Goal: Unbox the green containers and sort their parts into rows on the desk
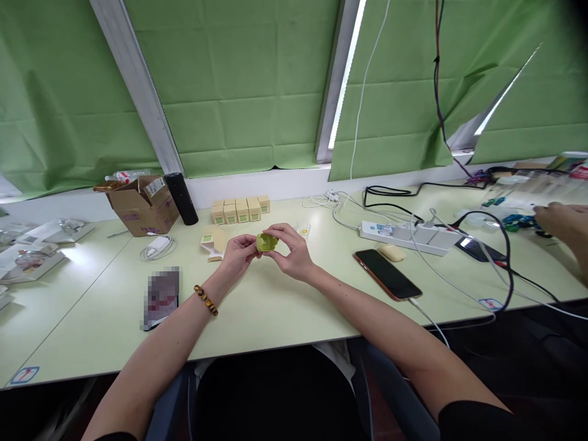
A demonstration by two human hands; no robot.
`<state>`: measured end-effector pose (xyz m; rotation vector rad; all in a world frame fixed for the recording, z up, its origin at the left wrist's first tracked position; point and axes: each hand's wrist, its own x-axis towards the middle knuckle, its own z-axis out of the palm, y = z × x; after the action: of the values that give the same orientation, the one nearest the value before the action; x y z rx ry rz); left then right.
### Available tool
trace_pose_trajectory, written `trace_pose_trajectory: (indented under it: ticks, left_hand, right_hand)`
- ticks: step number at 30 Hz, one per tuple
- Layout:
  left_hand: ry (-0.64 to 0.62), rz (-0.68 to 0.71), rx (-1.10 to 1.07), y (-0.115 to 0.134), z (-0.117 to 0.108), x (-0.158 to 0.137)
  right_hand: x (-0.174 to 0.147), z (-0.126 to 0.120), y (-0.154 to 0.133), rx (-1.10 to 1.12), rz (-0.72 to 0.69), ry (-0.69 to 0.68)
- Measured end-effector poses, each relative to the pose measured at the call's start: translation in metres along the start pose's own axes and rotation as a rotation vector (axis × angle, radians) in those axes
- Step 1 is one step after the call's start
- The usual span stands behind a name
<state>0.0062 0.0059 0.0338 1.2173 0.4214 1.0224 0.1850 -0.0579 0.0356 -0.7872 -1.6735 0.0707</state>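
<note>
Between my two hands, above the middle of the table, is a small green cup-shaped piece with a wavy, petal-like rim (266,242). My left hand (239,254) pinches its left side, and a beaded bracelet circles that wrist. The fingers and thumb of my right hand (290,251) grip it from the right, top and bottom. Just left of my left hand lies an opened small cardboard box (214,242) with a green label. Behind my right hand sits a small clear item with a yellow centre (304,229), too small to make out.
Several small boxes (241,210) stand in a row near the wall. A carton (143,205) and a black cylinder (181,198) are at back left. Phones lie on both sides, one phone (387,274) charging. A power strip (407,236) with cables and another person's hand (563,223) are right.
</note>
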Motion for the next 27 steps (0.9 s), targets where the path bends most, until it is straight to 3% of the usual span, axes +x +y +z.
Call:
trace_pose_trajectory:
  ticks: [7, 17, 27]
  left_hand:
    - [0.017, -0.010, -0.006, -0.001, -0.001, 0.001]
    - [0.111, 0.161, 0.076, -0.006, 0.009, 0.001]
    - [-0.126, 0.040, -0.060, 0.002, 0.004, 0.001]
  right_hand:
    - [0.000, 0.001, 0.005, 0.051, 0.030, 0.000]
    - [-0.001, 0.006, 0.008, 0.106, 0.145, 0.020]
    - [-0.001, 0.002, 0.015, 0.001, 0.126, 0.066]
